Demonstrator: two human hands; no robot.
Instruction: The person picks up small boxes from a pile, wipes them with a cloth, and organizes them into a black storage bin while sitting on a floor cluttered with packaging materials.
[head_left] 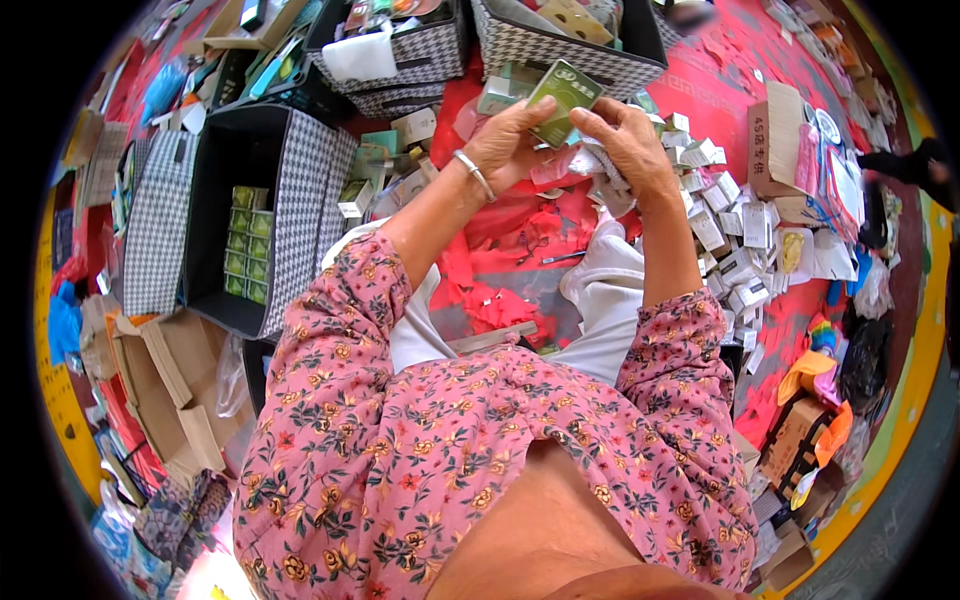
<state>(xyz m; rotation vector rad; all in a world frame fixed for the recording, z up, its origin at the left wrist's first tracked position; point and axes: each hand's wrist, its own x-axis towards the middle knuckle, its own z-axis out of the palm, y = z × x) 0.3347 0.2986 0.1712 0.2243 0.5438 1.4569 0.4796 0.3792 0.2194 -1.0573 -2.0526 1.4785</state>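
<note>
A small flat green box [566,98] is held up in front of me, tilted, its printed face showing. My left hand [503,148] grips its left edge between thumb and fingers, a silver bangle on that wrist. At the box's lower right edge, the thumb of my right hand [640,152] presses against it. A crumpled pale cloth [606,178] hangs from under my right fingers. Below the hands lies red sheeting [510,240] between my legs.
To my left stands a houndstooth storage box [300,190] with stacked green boxes [248,245] inside. Two more houndstooth boxes [425,55] [640,70] sit ahead. Many small white cartons [740,265] are heaped at my right, near a brown carton [773,140]. Cardboard [165,365] lies lower left.
</note>
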